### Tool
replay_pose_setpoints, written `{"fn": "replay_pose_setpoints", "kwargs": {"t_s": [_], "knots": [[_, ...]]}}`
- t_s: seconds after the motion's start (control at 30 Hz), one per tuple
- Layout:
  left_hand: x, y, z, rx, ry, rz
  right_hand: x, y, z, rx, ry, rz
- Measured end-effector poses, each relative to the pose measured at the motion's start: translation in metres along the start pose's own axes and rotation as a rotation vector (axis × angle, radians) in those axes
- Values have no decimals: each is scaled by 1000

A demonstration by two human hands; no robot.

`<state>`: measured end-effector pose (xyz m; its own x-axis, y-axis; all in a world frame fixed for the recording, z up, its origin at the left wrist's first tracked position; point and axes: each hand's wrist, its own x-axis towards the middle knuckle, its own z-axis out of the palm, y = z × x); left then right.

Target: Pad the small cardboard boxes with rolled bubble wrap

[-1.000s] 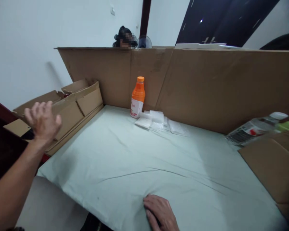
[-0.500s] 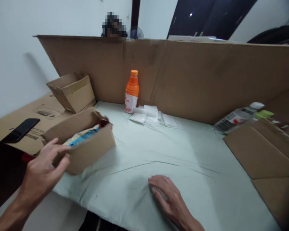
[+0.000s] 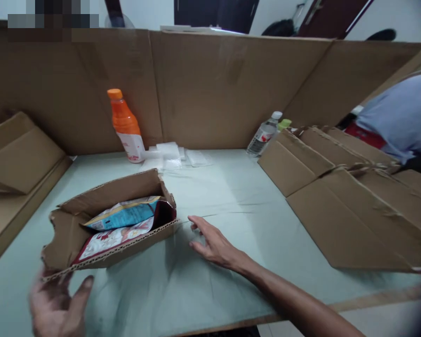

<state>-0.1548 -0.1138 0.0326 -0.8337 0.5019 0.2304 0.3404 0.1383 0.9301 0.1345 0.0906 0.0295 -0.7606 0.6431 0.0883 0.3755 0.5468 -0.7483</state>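
An open cardboard box sits on the left half of the table, turned at a slant. Inside lie a blue-and-yellow packet and a dark red and white packet. At the box's near left corner is my left hand, slightly blurred, thumb spread from the fingers. Its fingertips are partly hidden by the box edge, so I cannot tell how firmly they touch. Just off the box's right end, my right hand hovers with thumb and fingers apart and nothing between them.
An orange bottle stands behind the box, beside flat white packets. A clear bottle leans at the back right. Several cardboard boxes line the right side; another box is at left. A cardboard wall closes the back.
My view has swung right. The box with the packets now sits farther onto the table, away from the phone. My right hand has come up to its right end; my left is at its near left corner.
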Motion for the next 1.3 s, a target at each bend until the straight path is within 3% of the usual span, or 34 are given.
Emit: {"fn": "replay_pose_setpoints", "kwargs": {"t_s": [0.1, 0.2, 0.3, 0.4, 0.57, 0.73, 0.8, 0.9, 1.0, 1.17, 1.23, 1.3], "knots": [[-3, -25, 17, -55, -131, -254, 35, 1, 3, 20, -59, 15], [20, -34, 35, 42, -214, -241, 63, -1, 7, 79, -90, -32], [54, -24, 61, 92, -210, -209, 84, 5, 7, 129, -16, -31], [82, -4, 100, 102, -215, -180, 103, 20, -1, 144, 79, 14], [98, 6, 154, -20, -233, -141, 129, 62, -39, 132, 88, 34], [93, -7, 163, 73, -181, -142, 172, 106, -82, -252, 304, 94], [91, -7, 162, 111, -158, -151, 199, 117, -90, -417, 319, 150], [90, -5, 161, 127, -168, -165, 226, 121, -94, -498, 295, 193], [91, -5, 160, 124, -179, -177, 207, 113, -98, -504, 322, 182], [92, -6, 158, 143, -167, -102, 87, 85, -96, -542, 398, -12], [92, -3, 157, 145, -161, -78, 42, 65, -83, -571, 383, -98], [94, 0, 157, 123, -172, -69, 15, 40, -60, -584, 330, -185]]}}
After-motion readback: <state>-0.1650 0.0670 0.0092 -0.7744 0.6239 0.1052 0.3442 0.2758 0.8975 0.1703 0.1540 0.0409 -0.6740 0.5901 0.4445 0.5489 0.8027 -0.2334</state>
